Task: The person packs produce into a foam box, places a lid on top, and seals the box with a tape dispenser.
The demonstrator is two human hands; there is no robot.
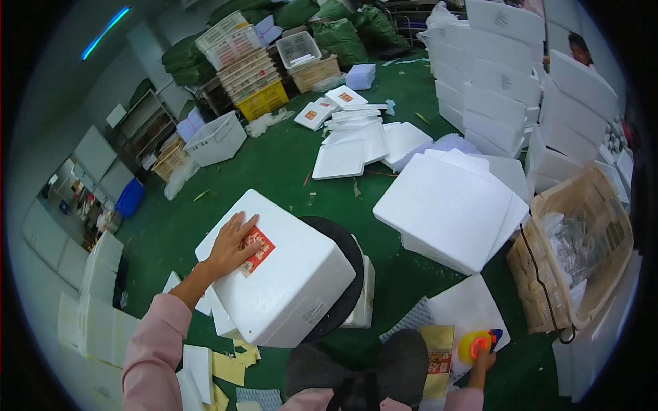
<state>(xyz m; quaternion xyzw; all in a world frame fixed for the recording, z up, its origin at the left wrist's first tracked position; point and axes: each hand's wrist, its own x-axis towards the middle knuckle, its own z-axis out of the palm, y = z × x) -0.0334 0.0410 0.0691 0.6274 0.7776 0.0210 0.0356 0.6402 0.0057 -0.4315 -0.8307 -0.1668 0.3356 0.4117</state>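
A closed white foam box (288,277) sits tilted in view on a round black stool top (343,308) before me. My left hand (234,245) lies flat on its upper face, fingers spread, partly covering a red printed label (261,251). At the lower right, my right hand (482,359) grips a tape dispenser (472,347) with a yellow roll, an orange-red hub and a blue end. The dispenser is above a white foam sheet (465,303) at floor level. Beside my right knee is a yellow backing sheet (438,334) bearing a red label (439,362).
Stacked foam lids (447,205) stand right of the stool, near a tan plastic crate (534,287) holding clear plastic. Tall stacks of foam boxes (493,82) rise behind, with a person (580,49) partly visible. More lids (349,149) lie on the green floor (257,169).
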